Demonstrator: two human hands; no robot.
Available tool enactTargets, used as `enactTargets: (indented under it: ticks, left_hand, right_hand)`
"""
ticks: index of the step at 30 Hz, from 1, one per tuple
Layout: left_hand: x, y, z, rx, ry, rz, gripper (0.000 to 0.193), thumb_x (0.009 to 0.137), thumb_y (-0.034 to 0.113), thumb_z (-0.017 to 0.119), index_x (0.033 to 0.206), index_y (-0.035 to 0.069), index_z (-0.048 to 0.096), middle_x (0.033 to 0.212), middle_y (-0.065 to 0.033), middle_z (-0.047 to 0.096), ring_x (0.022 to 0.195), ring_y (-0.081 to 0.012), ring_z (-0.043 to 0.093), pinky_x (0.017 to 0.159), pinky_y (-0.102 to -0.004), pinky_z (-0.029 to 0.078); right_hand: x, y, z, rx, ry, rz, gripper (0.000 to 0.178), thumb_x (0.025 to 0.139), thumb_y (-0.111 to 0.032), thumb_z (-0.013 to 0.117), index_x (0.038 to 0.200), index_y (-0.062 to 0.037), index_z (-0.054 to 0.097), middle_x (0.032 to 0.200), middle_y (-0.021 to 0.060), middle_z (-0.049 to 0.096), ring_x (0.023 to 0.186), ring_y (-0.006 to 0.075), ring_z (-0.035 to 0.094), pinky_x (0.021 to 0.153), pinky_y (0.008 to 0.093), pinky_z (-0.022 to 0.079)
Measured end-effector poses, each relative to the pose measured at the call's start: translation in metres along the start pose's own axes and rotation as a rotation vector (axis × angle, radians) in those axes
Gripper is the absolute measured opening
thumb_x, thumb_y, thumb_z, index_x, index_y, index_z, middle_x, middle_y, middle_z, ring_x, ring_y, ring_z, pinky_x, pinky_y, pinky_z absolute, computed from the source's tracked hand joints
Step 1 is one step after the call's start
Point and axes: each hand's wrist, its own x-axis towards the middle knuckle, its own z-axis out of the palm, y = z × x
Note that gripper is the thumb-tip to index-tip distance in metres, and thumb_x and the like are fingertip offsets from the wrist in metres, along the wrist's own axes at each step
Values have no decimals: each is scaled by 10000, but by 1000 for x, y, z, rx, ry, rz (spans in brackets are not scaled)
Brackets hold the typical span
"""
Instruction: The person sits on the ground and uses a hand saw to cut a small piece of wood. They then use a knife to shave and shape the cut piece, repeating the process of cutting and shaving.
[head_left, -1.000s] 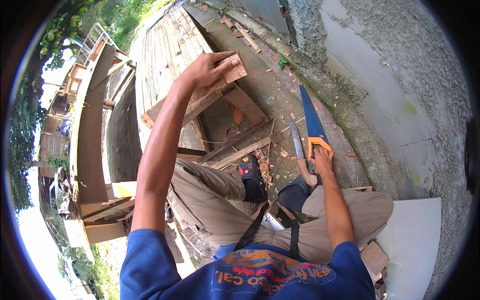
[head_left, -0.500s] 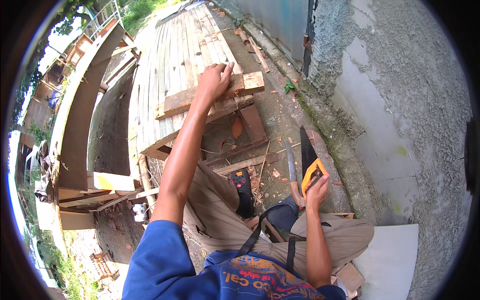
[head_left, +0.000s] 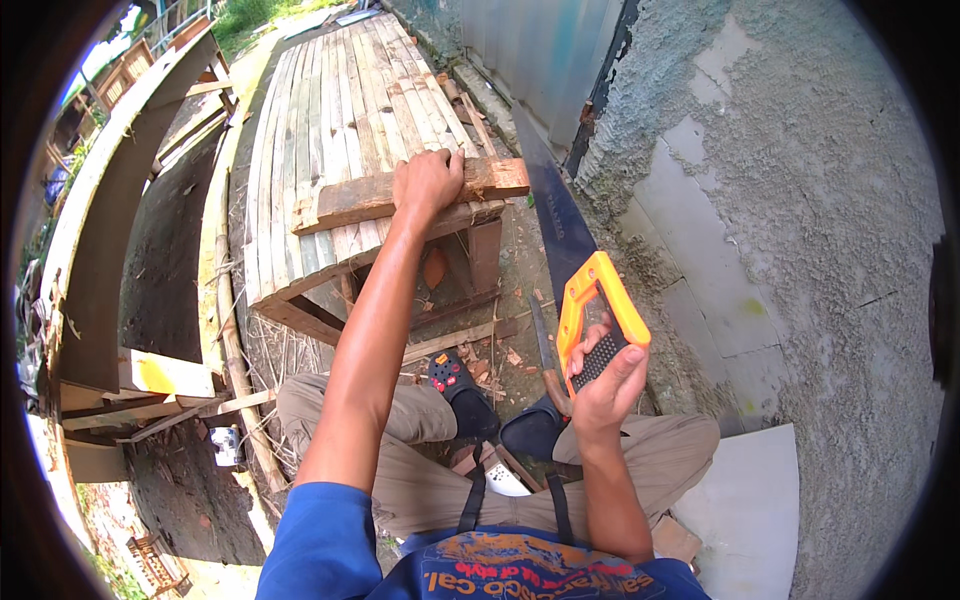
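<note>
My left hand (head_left: 428,182) is closed over a thick wooden board (head_left: 350,205), pressing it onto the slatted bench (head_left: 335,110). The board lies crosswise near the bench's front end, and its right end juts past the edge. In my right hand (head_left: 606,385) is a handsaw (head_left: 556,225), gripped by its yellow and black handle. Its dark blade points up and away, just right of the board's jutting end; whether they touch I cannot tell. Near my right foot a long-bladed knife (head_left: 546,350) with a wooden handle rests on the ground.
A rough grey wall (head_left: 800,200) rises close on the right. On the left stands a large wooden frame (head_left: 90,260), with a bamboo pole (head_left: 232,340) beside it. A white sheet (head_left: 745,500) lies by my right knee. Wood scraps litter the ground around my shoes (head_left: 465,395).
My right hand has lifted the handsaw from low beside my knee up toward the board's right end. My left hand stays on the board. The view has shifted slightly.
</note>
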Motion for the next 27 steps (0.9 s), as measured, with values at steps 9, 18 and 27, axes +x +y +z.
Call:
enactTargets:
  ticks: [9, 18, 27]
  left_hand:
    - [2, -2, 5, -25, 33, 19, 522, 987, 421, 460, 978, 1, 769, 966, -223, 741, 924, -367, 700, 924, -494, 457]
    - [4, -3, 5, -27, 42, 2, 533, 980, 426, 476, 969, -23, 765, 980, -249, 730, 942, -382, 690, 934, -501, 449]
    - [2, 2, 2, -18, 58, -8, 531, 982, 425, 466, 994, -13, 765, 990, -266, 722, 968, -406, 683, 991, -516, 433]
  right_hand:
    - [-13, 8, 28, 25, -50, 45, 641, 1068, -577, 356, 1262, 26, 456, 866, 73, 515, 625, 125, 523, 572, 272, 464]
    - [-20, 1, 21, -24, -35, 42, 640, 1059, -588, 363, 1241, 19, 454, 880, 72, 533, 657, 103, 524, 572, 247, 449]
    - [-13, 17, 18, -69, -21, 36, 665, 1059, -598, 345, 1267, 22, 466, 879, 89, 537, 633, 123, 539, 554, 266, 473]
